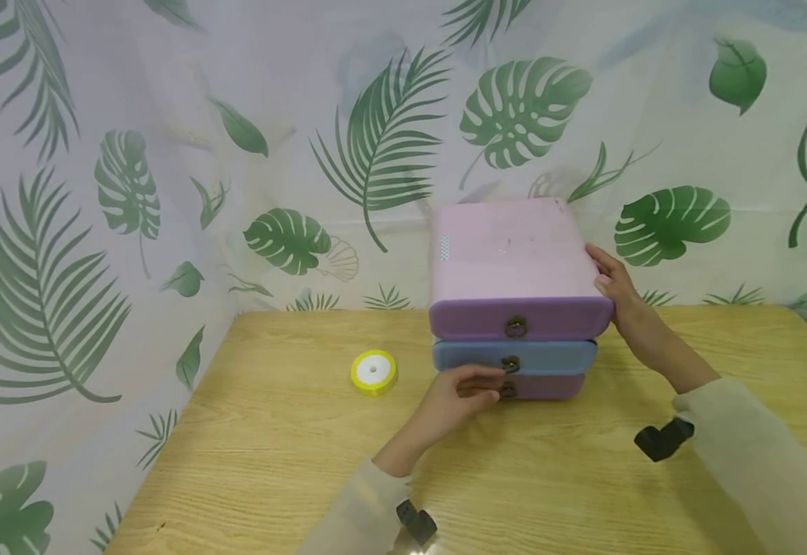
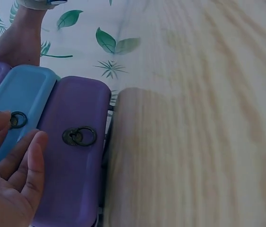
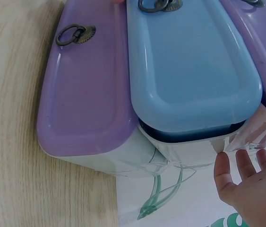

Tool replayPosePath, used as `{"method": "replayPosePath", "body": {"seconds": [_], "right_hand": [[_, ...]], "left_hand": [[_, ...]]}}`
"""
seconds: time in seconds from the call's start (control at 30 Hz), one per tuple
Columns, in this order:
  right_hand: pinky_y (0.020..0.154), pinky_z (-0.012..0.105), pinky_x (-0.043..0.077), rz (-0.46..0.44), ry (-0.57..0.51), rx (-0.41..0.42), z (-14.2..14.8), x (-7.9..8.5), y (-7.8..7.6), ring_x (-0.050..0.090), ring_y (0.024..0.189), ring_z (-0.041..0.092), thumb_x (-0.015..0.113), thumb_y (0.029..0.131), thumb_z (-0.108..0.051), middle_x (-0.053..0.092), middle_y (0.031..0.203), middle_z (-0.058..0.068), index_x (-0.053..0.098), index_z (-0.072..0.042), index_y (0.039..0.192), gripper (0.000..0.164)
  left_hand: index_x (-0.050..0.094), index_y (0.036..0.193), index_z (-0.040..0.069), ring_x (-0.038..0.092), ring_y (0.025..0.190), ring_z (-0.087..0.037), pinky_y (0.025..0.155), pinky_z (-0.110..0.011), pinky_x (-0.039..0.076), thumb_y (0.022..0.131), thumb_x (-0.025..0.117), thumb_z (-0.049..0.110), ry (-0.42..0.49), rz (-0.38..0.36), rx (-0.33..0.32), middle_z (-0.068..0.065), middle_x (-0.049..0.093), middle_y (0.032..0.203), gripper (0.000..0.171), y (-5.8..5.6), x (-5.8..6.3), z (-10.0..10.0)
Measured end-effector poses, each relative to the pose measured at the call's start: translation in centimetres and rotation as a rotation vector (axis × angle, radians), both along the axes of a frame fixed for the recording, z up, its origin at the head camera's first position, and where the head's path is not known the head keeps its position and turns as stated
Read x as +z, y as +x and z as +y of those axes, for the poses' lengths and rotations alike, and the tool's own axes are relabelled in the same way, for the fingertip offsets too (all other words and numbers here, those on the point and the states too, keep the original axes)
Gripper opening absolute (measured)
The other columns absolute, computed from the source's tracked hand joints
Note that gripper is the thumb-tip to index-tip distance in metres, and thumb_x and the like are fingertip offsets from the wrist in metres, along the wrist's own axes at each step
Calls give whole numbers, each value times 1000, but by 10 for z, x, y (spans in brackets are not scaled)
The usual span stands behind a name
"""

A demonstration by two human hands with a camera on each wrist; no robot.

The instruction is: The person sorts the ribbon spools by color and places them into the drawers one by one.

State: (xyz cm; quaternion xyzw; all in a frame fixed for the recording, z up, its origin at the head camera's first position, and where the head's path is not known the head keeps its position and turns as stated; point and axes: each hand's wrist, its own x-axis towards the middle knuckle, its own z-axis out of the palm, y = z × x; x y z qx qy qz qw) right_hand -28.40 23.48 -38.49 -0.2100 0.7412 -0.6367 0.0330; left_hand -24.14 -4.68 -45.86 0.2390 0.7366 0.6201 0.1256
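Note:
A pink cabinet (image 1: pixel 507 247) with three stacked drawers stands at the back of the table. Its top drawer (image 1: pixel 472 318) is purple, the middle drawer (image 1: pixel 465 355) blue, the bottom one (image 1: pixel 549 387) purple. In the left wrist view, my left hand (image 2: pixel 5 194) pinches the ring handle (image 2: pixel 18 119) of the blue drawer with its fingertips, the other fingers extended. A dark gap shows behind the blue front (image 3: pixel 194 66) in the right wrist view. My right hand (image 1: pixel 635 316) rests on the cabinet's right side, its fingers (image 3: pixel 222 170) fairly straight against the wall.
To the left of the cabinet, a yellow-rimmed spool (image 1: pixel 373 372) with a white centre lies flat on the wooden table (image 1: pixel 271 447). A leaf-printed cloth (image 1: pixel 237 193) hangs behind and at the left. Each sleeve carries a dark wrist mount (image 1: pixel 663 439).

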Motion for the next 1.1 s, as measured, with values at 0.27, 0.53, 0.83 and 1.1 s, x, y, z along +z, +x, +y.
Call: {"method": "replayPosePath", "body": {"seconds": [0.27, 0.53, 0.83, 1.1], "right_hand": [[94, 5, 28, -9, 3, -5, 0, 0, 0, -2, 147, 21, 23, 105, -33, -16, 161, 12, -1, -27, 156, 56], [93, 4, 27, -8, 21, -14, 0, 0, 1, -4, 147, 21, 22, 105, -34, -17, 161, 10, -2, -28, 156, 57], [93, 4, 27, -5, 13, -12, -1, 0, 2, -3, 147, 21, 22, 105, -34, -17, 161, 11, -2, -28, 156, 56], [93, 4, 28, -8, 4, -11, -1, 1, 1, -3, 147, 21, 23, 105, -34, -16, 161, 11, -2, -28, 156, 56]], "left_hand": [[65, 120, 0, 66, 108, -25, 79, -15, 51, 92, 64, 11, -103, -37, 31, -16, 67, 121, 30, -2, -10, -2], [61, 127, 2, 63, 100, -10, 65, -16, 48, 94, 62, 13, -128, -133, -5, -18, 66, 123, 35, -7, -19, 0], [58, 130, 2, 66, 100, -19, 67, -22, 52, 94, 60, 10, -101, -203, -16, -21, 66, 120, 37, -6, -23, 8], [57, 131, 2, 60, 89, -8, 62, -20, 46, 94, 60, 10, -98, -210, -5, -22, 66, 120, 38, -4, -24, 10]]}}
